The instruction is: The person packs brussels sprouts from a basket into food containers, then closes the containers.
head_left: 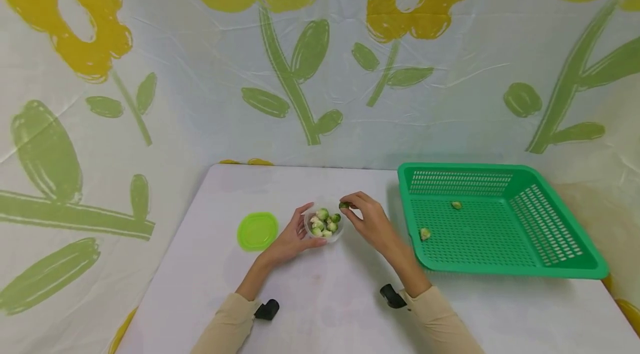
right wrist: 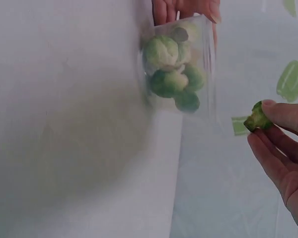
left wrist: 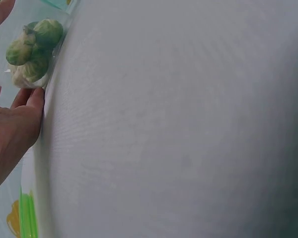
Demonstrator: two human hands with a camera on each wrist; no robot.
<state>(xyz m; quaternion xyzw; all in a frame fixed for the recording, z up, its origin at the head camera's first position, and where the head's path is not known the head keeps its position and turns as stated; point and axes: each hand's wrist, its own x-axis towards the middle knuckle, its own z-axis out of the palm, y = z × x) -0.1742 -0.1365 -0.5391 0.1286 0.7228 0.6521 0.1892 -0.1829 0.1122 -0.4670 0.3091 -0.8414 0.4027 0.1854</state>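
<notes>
A clear plastic container [head_left: 338, 233] holding several Brussels sprouts [head_left: 322, 214] stands on the table. My left hand [head_left: 287, 243] grips it from the left, thumb at the near side and fingers round the far side. Just right of the rim, my right hand [head_left: 372, 223] pinches a single Brussels sprout [right wrist: 259, 118] between thumb and fingertips, apart from the container. The right wrist view shows this sprout's cut, brownish end. In the left wrist view, the left fingers [left wrist: 36, 97] touch the container's base.
A bright green lid [head_left: 257, 231] lies on the table left of the left hand. At the right sits a large green plastic basket [head_left: 505, 272], with one sprout [head_left: 425, 233] near its left wall and another [head_left: 456, 205] further back. Flower-patterned cloth [head_left: 200, 93] hangs behind the table.
</notes>
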